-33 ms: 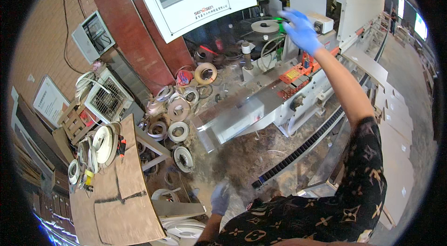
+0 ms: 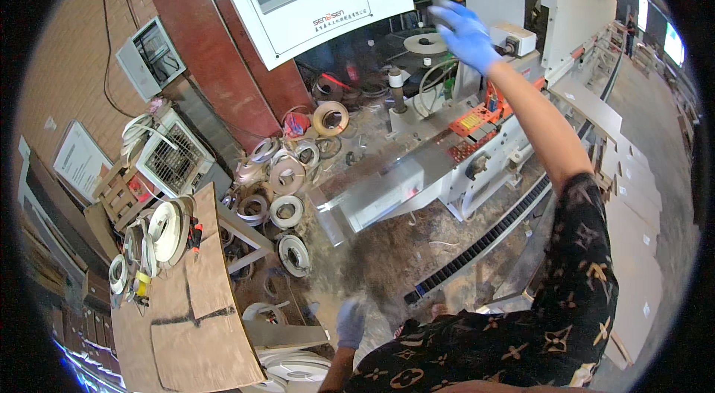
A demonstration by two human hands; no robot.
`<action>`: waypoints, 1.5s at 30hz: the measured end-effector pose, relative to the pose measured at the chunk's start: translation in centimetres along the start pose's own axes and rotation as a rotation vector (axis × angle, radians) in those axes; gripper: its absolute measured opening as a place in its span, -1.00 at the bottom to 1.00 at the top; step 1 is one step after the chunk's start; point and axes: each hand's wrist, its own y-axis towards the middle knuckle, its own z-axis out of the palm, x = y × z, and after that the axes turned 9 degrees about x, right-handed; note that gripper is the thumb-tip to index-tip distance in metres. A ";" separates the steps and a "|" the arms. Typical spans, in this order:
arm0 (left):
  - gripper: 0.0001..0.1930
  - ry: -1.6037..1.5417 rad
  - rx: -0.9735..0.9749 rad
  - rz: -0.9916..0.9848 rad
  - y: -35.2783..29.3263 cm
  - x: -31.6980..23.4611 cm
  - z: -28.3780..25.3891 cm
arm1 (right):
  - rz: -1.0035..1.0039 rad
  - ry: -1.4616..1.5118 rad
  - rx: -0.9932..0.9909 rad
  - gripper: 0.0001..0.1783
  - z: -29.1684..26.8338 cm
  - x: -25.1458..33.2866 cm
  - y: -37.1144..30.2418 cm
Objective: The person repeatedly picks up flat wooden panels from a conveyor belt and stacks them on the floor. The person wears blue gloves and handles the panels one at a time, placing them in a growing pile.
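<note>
My right hand point(image 2: 465, 34), in a blue glove, is raised with its fingers stretched out and holds nothing. It appears in front of the white machine body and beside a pale roll of edge banding point(image 2: 424, 43) on a dark round plate. I cannot tell whether the hand touches anything. A white control panel point(image 2: 320, 2) with a lit screen hangs to its left. Below the hand lie a red-orange machine part point(image 2: 471, 123) and a long metal bed point(image 2: 372, 199). My left hand point(image 2: 350, 324), gloved, hangs low near my body, loosely open, with nothing visible in it.
Several tape rolls point(image 2: 286, 211) lie on the dusty floor. A wooden table point(image 2: 197, 348) at the left bears more rolls and red-handled pliers point(image 2: 195, 235). A black roller track point(image 2: 477, 248) runs diagonally ahead of me. Pale panels point(image 2: 633, 244) lie at the right.
My right hand has shifted a little to the left and upward, fingers still stretched out. The left hand stays low, almost in the same place. The view has shifted slightly.
</note>
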 end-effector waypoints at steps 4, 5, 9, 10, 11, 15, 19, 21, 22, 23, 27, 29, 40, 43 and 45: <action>-0.68 -0.016 -0.223 -0.165 -2.9 1.6 -0.1 | 0.122 -0.171 0.073 -0.53 7.9 2.2 12.8; -0.69 -0.384 -0.314 -0.200 -3.5 1.7 0.4 | 0.131 -0.185 0.058 -0.52 9.7 2.8 15.0; -0.83 -0.359 -0.637 -0.145 -4.7 0.7 2.7 | 0.233 -0.076 0.028 -0.50 14.9 3.3 21.1; -0.81 -0.174 -0.619 -0.491 -5.2 -0.2 3.8 | 0.242 -0.067 0.003 -0.50 15.9 3.2 22.1; -0.82 -0.202 -0.642 -0.490 -5.1 -0.7 4.3 | 0.260 -0.060 -0.007 -0.50 16.8 3.1 22.8; -0.83 -0.292 -0.708 -0.493 -3.7 -2.8 5.3 | 0.259 -0.052 -0.090 -0.50 19.5 2.3 24.2; -0.82 -0.293 -0.690 -0.535 -1.3 -3.5 5.1 | 0.265 0.090 -0.284 -0.51 19.8 1.0 25.3; -0.82 -0.291 -0.678 -0.546 -0.4 -3.7 5.1 | 0.218 0.134 -0.326 -0.50 19.4 0.4 26.1; -0.82 -0.291 -0.669 -0.549 0.1 -3.7 5.0 | 0.219 0.152 -0.297 -0.48 19.2 0.1 26.7; -0.82 -0.289 -0.665 -0.553 0.5 -3.8 5.0 | 0.206 0.171 -0.288 -0.45 19.1 -0.2 27.1; -0.82 -0.286 -0.647 -0.562 1.8 -4.1 4.8 | 0.184 0.106 -0.315 -0.51 19.0 -0.6 28.4; -0.82 -0.287 -0.643 -0.567 2.2 -4.2 4.8 | 0.185 0.089 -0.323 -0.50 19.2 -0.6 28.9; -0.81 -0.288 -0.661 -0.601 2.5 -4.8 4.7 | 0.257 0.061 -0.223 -0.41 18.3 -0.6 32.1; -0.81 -0.286 -0.666 -0.605 2.3 -5.1 4.6 | 0.219 0.049 -0.232 -0.40 18.2 -0.6 32.1; -0.80 -0.291 -0.674 -0.606 2.1 -5.3 4.7 | 0.216 0.007 -0.163 -0.36 18.2 -0.6 31.9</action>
